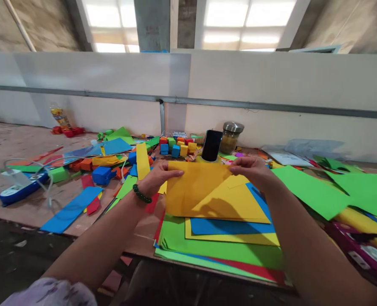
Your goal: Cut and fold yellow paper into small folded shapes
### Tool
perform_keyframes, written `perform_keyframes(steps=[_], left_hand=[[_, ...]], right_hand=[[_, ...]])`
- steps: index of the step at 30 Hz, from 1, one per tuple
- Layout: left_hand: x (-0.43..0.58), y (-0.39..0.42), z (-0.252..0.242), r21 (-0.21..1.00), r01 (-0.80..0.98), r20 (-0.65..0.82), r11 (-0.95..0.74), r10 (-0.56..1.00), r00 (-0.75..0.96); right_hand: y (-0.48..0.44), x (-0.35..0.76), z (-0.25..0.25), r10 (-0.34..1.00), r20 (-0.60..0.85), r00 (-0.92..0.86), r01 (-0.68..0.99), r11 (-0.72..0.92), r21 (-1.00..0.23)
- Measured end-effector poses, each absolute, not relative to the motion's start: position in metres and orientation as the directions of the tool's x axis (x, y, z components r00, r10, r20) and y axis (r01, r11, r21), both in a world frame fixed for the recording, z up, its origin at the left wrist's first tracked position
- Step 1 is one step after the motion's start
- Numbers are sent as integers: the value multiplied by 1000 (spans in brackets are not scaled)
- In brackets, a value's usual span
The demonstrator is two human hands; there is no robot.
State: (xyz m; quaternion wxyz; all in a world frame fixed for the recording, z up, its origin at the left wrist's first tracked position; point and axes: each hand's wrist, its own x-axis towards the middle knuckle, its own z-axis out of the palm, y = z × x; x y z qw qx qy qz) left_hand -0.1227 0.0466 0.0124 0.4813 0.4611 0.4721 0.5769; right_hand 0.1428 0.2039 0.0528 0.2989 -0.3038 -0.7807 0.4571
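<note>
A thin yellow sheet [184, 193], like craft foam or felt, is held up between both hands. My left hand [156, 179] pinches its upper left corner between thumb and fingers; a green bead bracelet is on that wrist. At the upper right corner, my right hand [254, 169] has thumb and fingertips closed on the edge. Below lies a stack of coloured sheets, with a yellow sheet [239, 206], a blue sheet [226, 227] and a green sheet [214, 246] showing. A narrow yellow strip [142, 159] stands just behind my left hand.
Small coloured cubes [176, 150], a phone [212, 145] and a lidded glass jar [231, 138] stand beyond the hands. Leftward lie a blue strip [70, 210] and a blue-and-white power strip [23, 189] with a cable. Green sheets [312, 189] cover the right side.
</note>
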Motion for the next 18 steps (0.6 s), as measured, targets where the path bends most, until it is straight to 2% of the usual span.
perform_keyframes(steps=[3, 5, 6, 8, 9, 10, 11, 13, 16, 18], left_hand=[[-128, 47, 14, 997, -41, 60, -63, 995, -86], [-130, 48, 14, 988, 149, 66, -42, 985, -158], [-130, 49, 13, 954, 295, 123, -47, 962, -244], [-122, 51, 7, 787, 614, 348, -61, 865, -360], [-114, 51, 3, 653, 753, 464, -77, 827, -318], [-104, 51, -2, 536, 833, 498, -136, 848, -182], [-92, 50, -7, 445, 863, 467, -241, 884, 6], [-66, 44, -16, 266, 832, 274, -487, 866, 419], [-36, 32, -21, 117, 781, 140, -614, 788, 599], [-26, 25, -21, 72, 771, 123, -633, 772, 623]], right_hand=[[204, 140, 51, 803, 309, -510, 102, 413, -905], [207, 137, 46, 786, 244, -568, 254, 450, -856], [210, 136, 41, 773, 170, -612, 373, 471, -800], [217, 134, 29, 751, -6, -660, 574, 500, -648], [222, 133, 21, 747, -73, -660, 636, 504, -584], [225, 132, 14, 751, -115, -651, 677, 504, -536], [229, 131, 7, 760, -138, -635, 709, 504, -493], [232, 131, -1, 781, -152, -606, 761, 513, -396], [226, 129, -1, 746, -197, -636, 763, 569, -305], [218, 125, 2, 655, -300, -694, 720, 629, -294]])
